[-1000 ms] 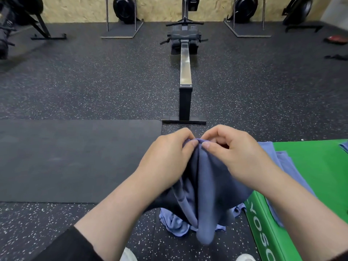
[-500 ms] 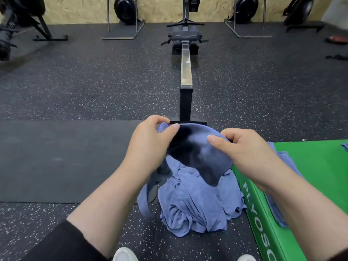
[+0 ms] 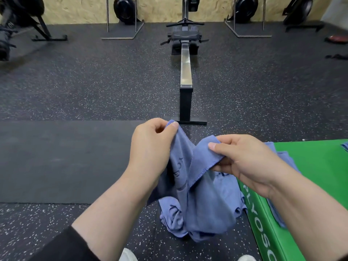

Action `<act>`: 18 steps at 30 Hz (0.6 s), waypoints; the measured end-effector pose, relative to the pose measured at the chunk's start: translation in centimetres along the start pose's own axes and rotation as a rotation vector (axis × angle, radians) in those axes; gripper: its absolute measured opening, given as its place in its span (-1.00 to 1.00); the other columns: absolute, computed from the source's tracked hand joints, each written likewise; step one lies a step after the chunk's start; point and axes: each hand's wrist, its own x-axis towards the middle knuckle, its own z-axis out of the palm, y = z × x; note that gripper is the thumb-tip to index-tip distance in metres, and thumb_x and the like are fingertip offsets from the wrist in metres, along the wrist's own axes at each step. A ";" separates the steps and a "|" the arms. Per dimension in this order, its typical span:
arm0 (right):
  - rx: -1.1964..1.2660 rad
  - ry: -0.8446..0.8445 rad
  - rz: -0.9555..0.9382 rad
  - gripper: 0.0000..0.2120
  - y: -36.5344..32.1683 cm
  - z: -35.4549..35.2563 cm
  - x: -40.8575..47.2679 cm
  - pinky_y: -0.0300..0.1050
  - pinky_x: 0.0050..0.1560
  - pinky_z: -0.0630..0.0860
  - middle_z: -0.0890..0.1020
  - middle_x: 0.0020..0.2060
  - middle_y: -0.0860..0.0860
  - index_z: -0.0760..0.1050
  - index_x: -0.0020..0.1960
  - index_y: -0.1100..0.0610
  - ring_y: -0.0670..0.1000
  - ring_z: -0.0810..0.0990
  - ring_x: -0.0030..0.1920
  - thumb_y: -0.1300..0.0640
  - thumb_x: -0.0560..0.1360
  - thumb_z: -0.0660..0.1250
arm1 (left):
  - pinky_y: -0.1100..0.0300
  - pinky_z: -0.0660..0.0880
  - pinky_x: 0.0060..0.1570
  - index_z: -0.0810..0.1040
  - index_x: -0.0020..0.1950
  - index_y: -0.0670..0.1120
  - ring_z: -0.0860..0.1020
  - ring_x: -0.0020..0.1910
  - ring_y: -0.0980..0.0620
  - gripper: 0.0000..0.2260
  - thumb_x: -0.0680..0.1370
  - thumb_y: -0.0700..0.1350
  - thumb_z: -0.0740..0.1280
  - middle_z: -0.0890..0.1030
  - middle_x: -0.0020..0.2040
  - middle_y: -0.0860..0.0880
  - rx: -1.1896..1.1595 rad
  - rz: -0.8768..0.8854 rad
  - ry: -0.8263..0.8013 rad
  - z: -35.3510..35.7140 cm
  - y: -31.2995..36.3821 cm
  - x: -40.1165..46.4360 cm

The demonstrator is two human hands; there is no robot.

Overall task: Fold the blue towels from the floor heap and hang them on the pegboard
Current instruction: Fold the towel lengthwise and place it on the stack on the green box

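Change: since half a second ago the hands are drawn further apart, and the towel between them is opened out and turned, its paler blue side now shown.
Left hand (image 3: 150, 147): a corner of the towel (image 3: 195, 178) is pinched between thumb and fingertips and held highest.
Right hand (image 3: 244, 162): the towel's hemmed edge is pinched between thumb and curled fingers, a little lower than the left.
Towel: held up between both hands, it hangs twisted down toward the heap.
Heap (image 3: 203, 219): crumpled blue towels are left on the speckled floor (image 3: 94, 87), just beside the green box (image 3: 310, 166).
Green box: further blue cloth (image 3: 282, 157) is draped over its near edge.
Background: a rowing machine (image 3: 185, 72) is seen straight ahead, and a dark mat (image 3: 56, 157) at left.
Pegboard: not seen.
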 end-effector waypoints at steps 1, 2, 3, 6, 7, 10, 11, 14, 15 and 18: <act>0.018 0.023 -0.004 -0.81 0.1 0.1 0.1 -0.24 -0.28 0.58 0.72 -0.21 0.12 0.68 -0.06 0.21 -0.04 0.66 -0.27 0.25 0.61 0.30 | 0.30 0.33 -0.35 0.57 -0.29 -0.06 0.36 -0.41 0.19 -0.76 0.57 -0.05 0.41 0.47 -0.45 0.17 -0.004 0.019 -0.002 0.1 0.2 -0.3; 0.036 0.047 -0.006 -0.82 0.1 0.2 0.1 -0.25 -0.30 0.58 0.72 -0.23 0.12 0.67 -0.08 0.21 -0.04 0.65 -0.29 0.24 0.61 0.31 | 0.34 0.33 -0.36 0.59 -0.28 -0.05 0.38 -0.42 0.21 -0.77 0.57 -0.05 0.42 0.49 -0.44 0.17 -0.012 0.032 -0.012 0.3 0.3 -0.5; 0.055 0.057 -0.007 -0.82 0.2 0.4 0.1 -0.25 -0.31 0.58 0.71 -0.23 0.13 0.67 -0.08 0.21 -0.03 0.65 -0.30 0.24 0.61 0.31 | 0.36 0.34 -0.37 0.61 -0.27 -0.05 0.39 -0.42 0.21 -0.79 0.56 -0.06 0.43 0.52 -0.43 0.16 -0.031 0.039 -0.026 0.5 0.4 -0.8; 0.135 0.020 0.006 -0.78 0.1 1.2 0.0 -0.22 -0.26 0.63 0.71 -0.21 0.13 0.66 -0.08 0.21 -0.02 0.68 -0.26 0.26 0.63 0.26 | 0.36 0.39 -0.34 0.69 -0.21 -0.02 0.46 -0.39 0.19 -0.85 0.55 -0.07 0.45 0.62 -0.35 0.13 -0.077 0.053 -0.101 1.2 1.0 -1.8; 0.178 0.005 0.011 -0.75 0.1 1.3 0.0 -0.19 -0.19 0.67 0.72 -0.18 0.15 0.67 -0.07 0.21 0.00 0.69 -0.22 0.28 0.64 0.22 | 0.36 0.41 -0.30 0.72 -0.18 0.01 0.51 -0.36 0.19 -0.88 0.55 -0.07 0.45 0.66 -0.30 0.13 -0.062 0.065 -0.126 1.4 1.1 -2.1; 0.315 -0.049 0.016 -0.71 -0.3 1.9 -0.2 -0.07 0.03 0.68 0.72 -0.01 0.23 0.63 0.09 0.31 0.08 0.71 -0.04 0.33 0.64 0.12 | 0.25 0.46 -0.29 0.74 -0.17 0.10 0.60 -0.31 0.09 -0.89 0.54 -0.06 0.46 0.61 -0.23 0.09 -0.003 0.106 -0.173 2.3 1.0 -2.8; 0.367 -0.066 0.013 -0.72 -0.4 2.1 -0.3 -0.04 0.03 0.68 0.71 -0.01 0.25 0.60 0.09 0.35 0.09 0.71 -0.04 0.34 0.64 0.11 | 0.20 0.47 -0.29 0.74 -0.16 0.11 0.59 -0.32 0.07 -0.89 0.55 -0.05 0.46 0.58 -0.23 0.09 0.024 0.148 -0.186 2.6 0.8 -3.0; 0.506 -0.071 0.011 -0.75 -0.7 2.2 -0.5 -0.06 -0.07 0.68 0.69 -0.17 0.22 0.56 -0.02 0.36 0.08 0.71 -0.16 0.35 0.62 0.11 | 0.22 0.43 -0.24 0.74 -0.08 0.11 0.53 -0.25 0.14 -0.90 0.57 -0.07 0.45 0.51 -0.24 0.09 0.146 0.342 -0.185 3.2 0.2 -3.5; 0.536 -0.051 0.016 -0.76 -0.7 2.2 -0.4 -0.05 -0.09 0.69 0.68 -0.22 0.19 0.54 -0.03 0.34 0.06 0.70 -0.21 0.31 0.64 0.12 | 0.22 0.43 -0.24 0.75 -0.06 0.08 0.53 -0.23 0.14 -0.89 0.58 -0.08 0.43 0.50 -0.22 0.09 0.170 0.367 -0.197 3.3 0.1 -3.6; 0.529 -0.010 0.040 -0.76 -0.4 1.6 -0.3 -0.05 -0.08 0.59 0.58 -0.30 0.09 0.52 -0.01 0.23 -0.03 0.58 -0.33 0.07 0.66 0.21 | 0.11 0.48 -0.25 0.74 -0.04 0.02 0.59 -0.18 0.07 -0.87 0.60 -0.05 0.38 0.53 -0.13 0.12 0.209 0.383 -0.280 3.4 -0.2 -3.8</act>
